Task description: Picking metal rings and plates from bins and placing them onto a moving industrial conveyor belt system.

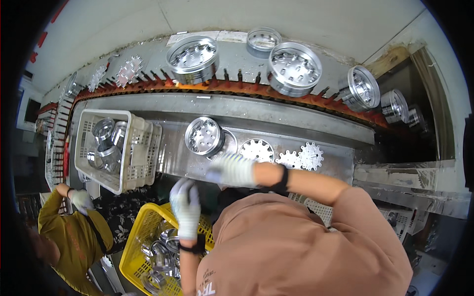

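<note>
My left hand (185, 207), in a white glove, is just in front of the metal work tray (173, 157), beside the yellow basket. Its fingers point forward, and I see nothing in them. Over the tray's front edge my right hand (231, 170) reaches leftward, also gloved; motion smears its fingers, so its grip cannot be made out. Beyond it stands a shiny round metal drum (204, 136) with a studded face. A metal ring (229, 143) lies partly behind the drum. To the right are a toothed metal disc inside a ring (256, 150) and loose toothed discs (311, 156).
A white crate (126, 148) of metal cups stands left; a yellow basket (134, 237) of metal parts is below it. Behind the tray runs a conveyor with upright red pegs (165, 78), carrying drums (193, 59). A co-worker (74, 232) is at the left.
</note>
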Motion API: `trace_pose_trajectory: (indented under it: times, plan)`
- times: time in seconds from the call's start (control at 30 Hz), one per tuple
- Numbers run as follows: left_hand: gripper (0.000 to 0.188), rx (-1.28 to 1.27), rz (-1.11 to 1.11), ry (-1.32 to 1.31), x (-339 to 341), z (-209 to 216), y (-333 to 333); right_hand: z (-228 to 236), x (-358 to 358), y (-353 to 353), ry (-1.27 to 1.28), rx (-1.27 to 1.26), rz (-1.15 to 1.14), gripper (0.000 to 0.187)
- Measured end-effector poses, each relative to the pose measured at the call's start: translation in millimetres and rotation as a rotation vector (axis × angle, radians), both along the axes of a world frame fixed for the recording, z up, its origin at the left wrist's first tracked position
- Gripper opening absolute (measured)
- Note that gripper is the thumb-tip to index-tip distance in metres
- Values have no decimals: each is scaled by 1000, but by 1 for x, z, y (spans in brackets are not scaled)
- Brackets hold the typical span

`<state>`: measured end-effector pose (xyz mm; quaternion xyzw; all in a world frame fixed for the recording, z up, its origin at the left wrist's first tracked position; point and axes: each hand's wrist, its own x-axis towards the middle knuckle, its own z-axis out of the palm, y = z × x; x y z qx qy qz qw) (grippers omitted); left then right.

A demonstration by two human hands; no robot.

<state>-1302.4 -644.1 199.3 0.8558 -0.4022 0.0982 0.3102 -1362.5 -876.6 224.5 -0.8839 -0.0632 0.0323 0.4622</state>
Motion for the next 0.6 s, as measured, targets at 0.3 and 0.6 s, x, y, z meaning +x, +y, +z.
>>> trace_pose_trajectory:
  times: [0.3,0.6]
  plan:
    - [62,-69,-388,556,17,-36,-338,131,11,-313,127,-982,-668,37]
    - [52,248,-554,-11,57,-94,-393,95,83,-313,230,-1207,-222,25]
